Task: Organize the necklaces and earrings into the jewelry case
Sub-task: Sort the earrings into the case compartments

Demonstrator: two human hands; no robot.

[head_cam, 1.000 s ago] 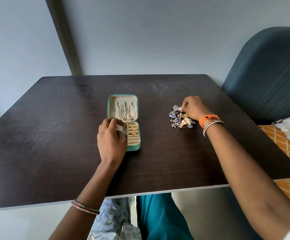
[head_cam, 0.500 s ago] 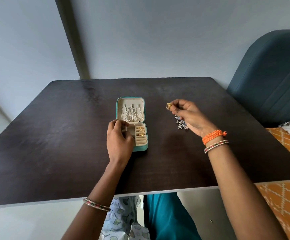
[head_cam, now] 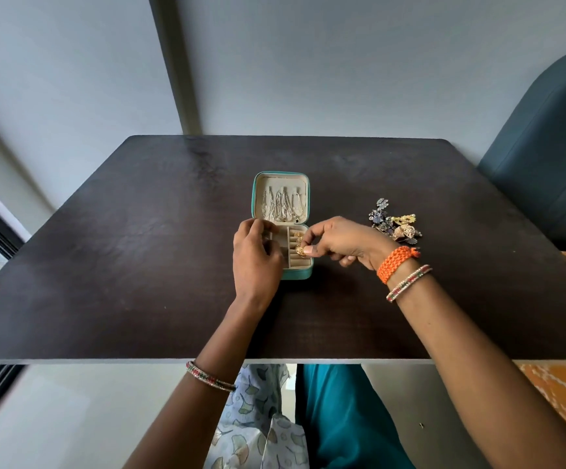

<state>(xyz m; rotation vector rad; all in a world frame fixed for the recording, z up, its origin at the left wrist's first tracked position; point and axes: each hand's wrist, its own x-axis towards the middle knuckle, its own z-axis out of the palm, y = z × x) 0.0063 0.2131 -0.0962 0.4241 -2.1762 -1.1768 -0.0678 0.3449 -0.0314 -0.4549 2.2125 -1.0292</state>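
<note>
Open jewelry case mid-table, right hand pinching gold earring over its slots, left hand curled on case's nine o'clock edge, loose earrings at two o'clock

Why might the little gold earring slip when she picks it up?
The gold earring looks tiny and shiny, so it is probably light and easy to fumble. The right hand pinches it with just the fingertips over the jewelry case. Its rounded shape might roll if dropped.

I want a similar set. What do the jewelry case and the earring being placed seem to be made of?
Jewelry case: teal shell, likely faux leather, matte; beige lining looks velvety. Earring in the right hand: gold-toned metal, shiny openwork; real gold or plating cannot be told.
</note>
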